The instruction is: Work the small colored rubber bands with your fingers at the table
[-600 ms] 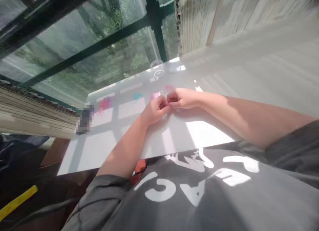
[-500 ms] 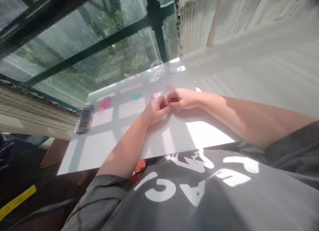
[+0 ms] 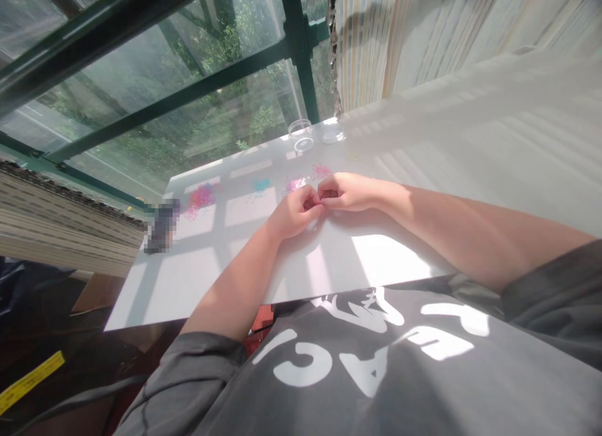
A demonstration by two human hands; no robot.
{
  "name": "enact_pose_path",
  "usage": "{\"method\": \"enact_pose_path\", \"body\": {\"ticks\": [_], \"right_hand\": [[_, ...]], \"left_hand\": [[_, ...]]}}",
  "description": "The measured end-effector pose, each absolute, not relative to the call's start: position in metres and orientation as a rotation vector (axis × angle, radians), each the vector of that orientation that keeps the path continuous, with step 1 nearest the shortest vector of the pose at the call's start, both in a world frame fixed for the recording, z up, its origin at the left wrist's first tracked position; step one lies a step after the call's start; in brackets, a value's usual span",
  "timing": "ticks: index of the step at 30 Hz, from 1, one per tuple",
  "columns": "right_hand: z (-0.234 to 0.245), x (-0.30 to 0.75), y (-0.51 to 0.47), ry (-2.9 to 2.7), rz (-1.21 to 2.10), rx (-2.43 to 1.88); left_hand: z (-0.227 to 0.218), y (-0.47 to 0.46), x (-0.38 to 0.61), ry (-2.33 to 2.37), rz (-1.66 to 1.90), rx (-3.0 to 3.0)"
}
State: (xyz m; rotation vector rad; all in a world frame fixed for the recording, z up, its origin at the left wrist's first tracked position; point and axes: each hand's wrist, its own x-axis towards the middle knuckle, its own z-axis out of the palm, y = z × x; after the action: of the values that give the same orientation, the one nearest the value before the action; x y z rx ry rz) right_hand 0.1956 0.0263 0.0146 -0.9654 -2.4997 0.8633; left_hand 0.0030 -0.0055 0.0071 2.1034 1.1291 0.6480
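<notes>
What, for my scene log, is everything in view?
Table: 1, white, under the hands
Mixed pile of bits: 1, pink-red, table's left side
Small pile: 1, teal, right of that
Pink piles: 2, pink, beyond the hands
Jar: 1, clear, table's far edge
Lid-like disc: 1, clear, right of jar
Pixelated object: 1, dark, table's left edge
Window: 1, green-framed, beyond table
Curtains: 2, striped, flanking window
Strip: 1, yellow, lower left
Unclear object: 1, red, below table
T-shirt: 1, grey, white-lettered, foreground
Left hand: 1, bare, pinching at centre
Right hand: 1, bare, pinching beside it
</notes>
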Motion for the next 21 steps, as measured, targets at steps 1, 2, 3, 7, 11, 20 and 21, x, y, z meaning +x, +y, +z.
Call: {"method": "enact_pose_path", "body": {"ticks": [1,2,3,7,11,20,21], "right_hand": [[0.015,0.1954,0.0259,-2.5,0.854,-0.973],[0.0154,0.1952,0.0256,-2.501,0.844,-0.98],[0.0157,0.195,0.0254,-2.503,0.838,-0.985],[0.0164,0.1944,0.025,-2.509,0.843,-0.983],[0.0162,0.1947,0.0251,-2.503,0.86,-0.969],[0.0191,0.195,0.0228,-2.493,0.876,-0.998],[0.0191,0.1948,0.0227,-2.491,0.873,-0.998]], "left_hand": [[0.0071,-0.0054,0.0029,1.129,0.647,2.103],[0.0071,-0.0053,0.0028,1.129,0.645,2.102],[0.0072,-0.0053,0.0027,1.129,0.644,2.1],[0.0085,-0.0061,0.0028,1.14,0.638,2.098],[0.01,-0.0075,0.0036,1.145,0.643,2.092],[0.0085,-0.0069,0.0035,1.126,0.661,2.07],[0.0085,-0.007,0.0032,1.125,0.665,2.072]]}}
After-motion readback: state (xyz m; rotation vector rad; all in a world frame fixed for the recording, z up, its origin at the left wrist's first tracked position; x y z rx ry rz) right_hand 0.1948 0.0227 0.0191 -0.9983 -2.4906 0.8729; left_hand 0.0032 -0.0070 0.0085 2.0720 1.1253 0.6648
